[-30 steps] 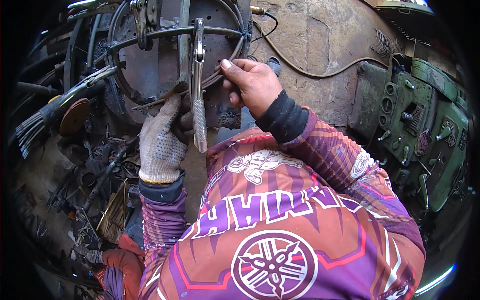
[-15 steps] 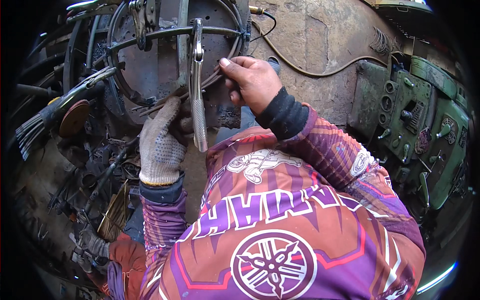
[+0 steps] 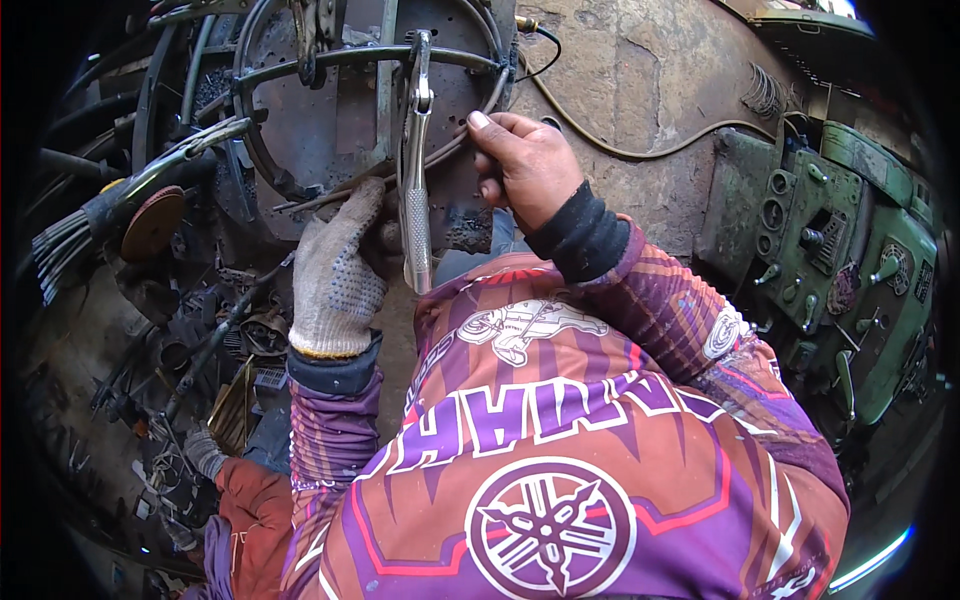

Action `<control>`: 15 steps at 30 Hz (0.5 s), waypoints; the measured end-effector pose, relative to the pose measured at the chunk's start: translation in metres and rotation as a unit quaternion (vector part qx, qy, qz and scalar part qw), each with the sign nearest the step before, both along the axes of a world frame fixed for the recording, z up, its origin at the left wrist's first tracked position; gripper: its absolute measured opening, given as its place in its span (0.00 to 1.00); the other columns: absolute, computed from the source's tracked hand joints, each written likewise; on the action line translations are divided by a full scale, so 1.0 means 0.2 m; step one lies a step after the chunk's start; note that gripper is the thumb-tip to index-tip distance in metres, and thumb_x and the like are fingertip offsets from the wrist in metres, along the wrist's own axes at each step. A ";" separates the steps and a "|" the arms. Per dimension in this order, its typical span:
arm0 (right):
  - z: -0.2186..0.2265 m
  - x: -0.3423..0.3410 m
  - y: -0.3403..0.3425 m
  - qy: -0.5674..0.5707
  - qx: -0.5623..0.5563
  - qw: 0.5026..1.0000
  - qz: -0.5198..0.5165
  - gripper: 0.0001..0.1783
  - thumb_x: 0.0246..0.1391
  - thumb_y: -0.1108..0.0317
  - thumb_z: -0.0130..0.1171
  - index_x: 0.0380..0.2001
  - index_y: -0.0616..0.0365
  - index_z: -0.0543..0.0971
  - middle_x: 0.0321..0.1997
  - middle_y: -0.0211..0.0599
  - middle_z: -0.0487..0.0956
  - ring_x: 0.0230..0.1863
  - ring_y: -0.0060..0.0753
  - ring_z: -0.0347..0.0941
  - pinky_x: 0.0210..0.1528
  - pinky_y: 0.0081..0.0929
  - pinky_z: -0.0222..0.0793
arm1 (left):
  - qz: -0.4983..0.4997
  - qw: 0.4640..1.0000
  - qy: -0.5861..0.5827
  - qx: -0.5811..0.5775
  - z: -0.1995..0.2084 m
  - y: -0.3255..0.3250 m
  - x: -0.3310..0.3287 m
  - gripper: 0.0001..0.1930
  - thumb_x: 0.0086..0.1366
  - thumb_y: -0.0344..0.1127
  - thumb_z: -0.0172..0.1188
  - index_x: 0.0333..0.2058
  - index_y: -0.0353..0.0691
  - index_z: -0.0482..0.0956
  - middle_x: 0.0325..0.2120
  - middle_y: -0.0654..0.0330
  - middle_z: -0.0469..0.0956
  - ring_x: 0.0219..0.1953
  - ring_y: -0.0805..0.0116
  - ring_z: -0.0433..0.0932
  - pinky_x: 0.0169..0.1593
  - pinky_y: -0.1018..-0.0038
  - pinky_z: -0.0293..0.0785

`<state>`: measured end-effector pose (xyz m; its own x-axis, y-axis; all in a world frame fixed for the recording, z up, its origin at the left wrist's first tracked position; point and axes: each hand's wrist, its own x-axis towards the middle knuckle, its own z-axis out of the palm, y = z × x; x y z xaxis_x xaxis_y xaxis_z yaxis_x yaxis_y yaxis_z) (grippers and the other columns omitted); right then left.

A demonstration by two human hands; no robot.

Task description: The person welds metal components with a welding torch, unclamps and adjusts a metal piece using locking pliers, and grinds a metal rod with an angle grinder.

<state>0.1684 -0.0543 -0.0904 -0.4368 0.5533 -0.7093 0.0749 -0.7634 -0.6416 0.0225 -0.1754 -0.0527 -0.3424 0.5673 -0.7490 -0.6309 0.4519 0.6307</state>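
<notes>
My left hand (image 3: 338, 275), in a white dotted knit glove, is closed at the near edge of a round steel-rod frame (image 3: 262, 170). Thin metal rods (image 3: 440, 155) run curved from its fingertips toward my bare right hand (image 3: 530, 165). That right hand is closed in a pinch on the rods, thumb on top, other fingers curled. Between the two hands, locking pliers (image 3: 415, 190) with a knurled handle are clamped to the frame's crossbar. A second clamp (image 3: 305, 45) grips the same bar farther left. My left fingers are partly hidden behind the pliers.
A wire brush-like bundle (image 3: 75, 245) and a brown grinding disc (image 3: 153, 222) are at left, above scattered scrap metal (image 3: 215, 330). A hose (image 3: 640, 155) crosses the floor. A green machine (image 3: 820, 240) stands at right. Another person's orange sleeve (image 3: 255, 505) shows lower left.
The frame, pliers and both my hands sit slightly farther right in view, keeping their hold on the rods. At lower left, the other person's gloved hand has shifted.
</notes>
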 end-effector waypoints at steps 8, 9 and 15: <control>0.00 -0.01 0.02 0.003 -0.010 1.000 0.017 0.16 0.62 0.57 0.56 0.32 0.61 0.77 0.20 0.26 0.72 0.15 0.19 0.67 0.19 0.18 0.64 | 0.005 1.000 -0.008 -0.028 0.02 0.02 0.00 0.18 0.72 0.41 0.49 0.48 0.29 0.75 0.31 0.56 0.81 0.23 0.74 0.76 0.23 0.78 0.76; 0.00 -0.01 0.03 0.007 -0.006 1.000 0.014 0.17 0.61 0.58 0.56 0.30 0.64 0.77 0.20 0.29 0.72 0.15 0.21 0.67 0.19 0.21 0.65 | -0.010 0.999 0.029 -0.014 0.01 0.01 0.00 0.19 0.72 0.41 0.49 0.48 0.29 0.75 0.31 0.55 0.81 0.23 0.73 0.77 0.24 0.78 0.76; -0.01 0.00 0.02 0.014 0.004 1.000 0.027 0.18 0.62 0.58 0.55 0.27 0.64 0.77 0.18 0.29 0.72 0.15 0.22 0.68 0.19 0.22 0.64 | 0.013 1.000 0.002 -0.005 0.03 0.01 0.00 0.19 0.72 0.41 0.48 0.50 0.31 0.75 0.33 0.55 0.81 0.24 0.72 0.78 0.25 0.78 0.77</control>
<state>0.1681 -0.0504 -0.0915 -0.4858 0.5344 -0.6916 0.0984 -0.7528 -0.6508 0.0233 -0.1736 -0.0472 -0.3594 0.5503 -0.7537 -0.6407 0.4417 0.6280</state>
